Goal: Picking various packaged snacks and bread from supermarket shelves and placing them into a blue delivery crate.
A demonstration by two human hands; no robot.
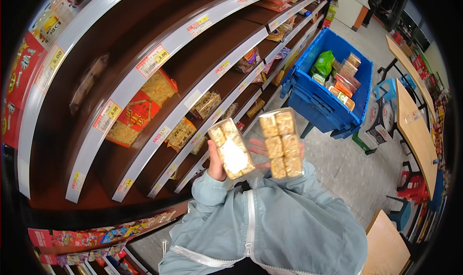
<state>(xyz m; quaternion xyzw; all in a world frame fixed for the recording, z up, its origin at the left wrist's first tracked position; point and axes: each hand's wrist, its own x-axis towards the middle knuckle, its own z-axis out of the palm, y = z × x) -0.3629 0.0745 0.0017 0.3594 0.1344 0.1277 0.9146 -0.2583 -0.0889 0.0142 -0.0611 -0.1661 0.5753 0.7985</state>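
Observation:
My left hand grips a clear plastic package of square pastries, with glare across its front. In my right hand a second clear package of pale, crumbly squares stands upright in two columns; its fingers show behind and beside the pack. Both packs are side by side in front of my chest, a small gap between them. To the left rise store shelves with price labels, holding a red-and-yellow snack package, an orange-edged bag and a clear bag of snacks.
A blue plastic crate with packaged foods and a green bag stands ahead on the right. Wooden tables, blue stools and a red stool line the right side. A person is near a far counter.

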